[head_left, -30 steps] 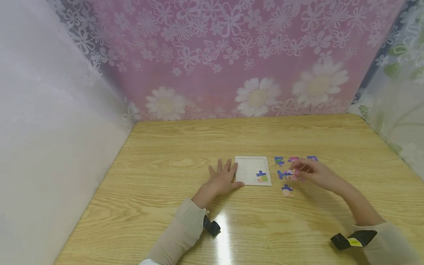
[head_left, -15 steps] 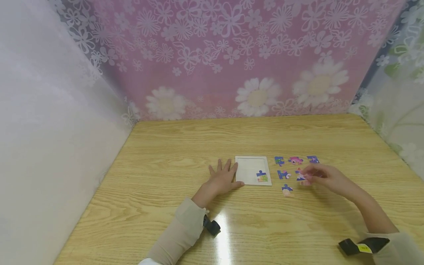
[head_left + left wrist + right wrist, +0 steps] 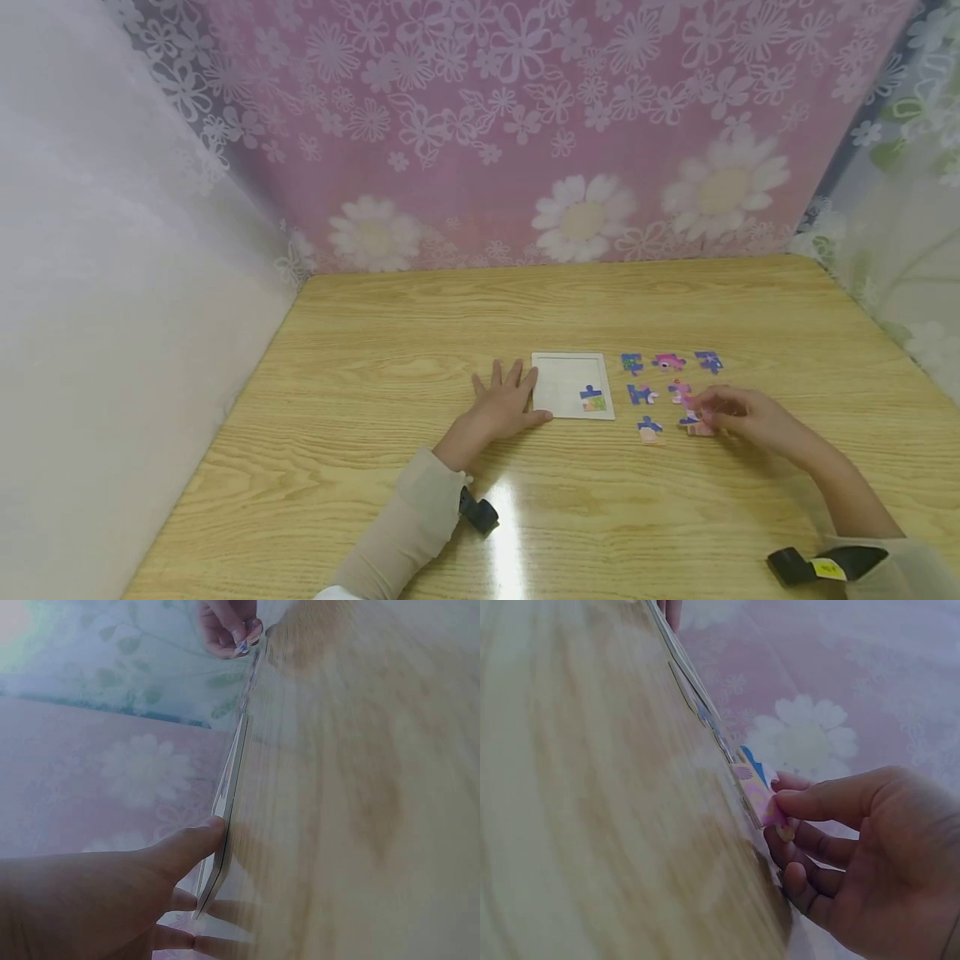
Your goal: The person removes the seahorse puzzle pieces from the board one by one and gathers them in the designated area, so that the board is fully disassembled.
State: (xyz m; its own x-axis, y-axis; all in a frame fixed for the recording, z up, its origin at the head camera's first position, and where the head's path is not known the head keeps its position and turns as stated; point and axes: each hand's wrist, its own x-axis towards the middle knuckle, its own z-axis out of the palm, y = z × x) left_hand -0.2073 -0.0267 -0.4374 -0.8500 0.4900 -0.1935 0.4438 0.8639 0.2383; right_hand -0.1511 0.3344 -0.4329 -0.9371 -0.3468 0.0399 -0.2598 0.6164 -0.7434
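My right hand (image 3: 750, 421) pinches a pink and blue jigsaw piece (image 3: 756, 791) between thumb and fingers, close over the table. Just beyond it lies a pink jigsaw piece (image 3: 679, 391), partly overlapped by the held one in the head view. My left hand (image 3: 501, 408) rests with fingers spread at the left edge of a square white puzzle frame (image 3: 609, 392); in the left wrist view the thumb (image 3: 199, 844) touches the frame's rim. Inside the frame, at the lower right, sits a blue, green and peach jigsaw piece (image 3: 592, 400).
Right of the frame lie loose pieces: a blue-green one (image 3: 632, 363), a pink one (image 3: 668, 362), a blue one (image 3: 708, 360), a blue and white one (image 3: 642, 395) and a blue and peach one (image 3: 648, 431). A flowered curtain (image 3: 465, 167) hangs behind the wooden table (image 3: 390, 333).
My right hand has shifted right and nearer the body, taking the held piece from the middle of the loose pieces to their lower right. My left hand stays put.
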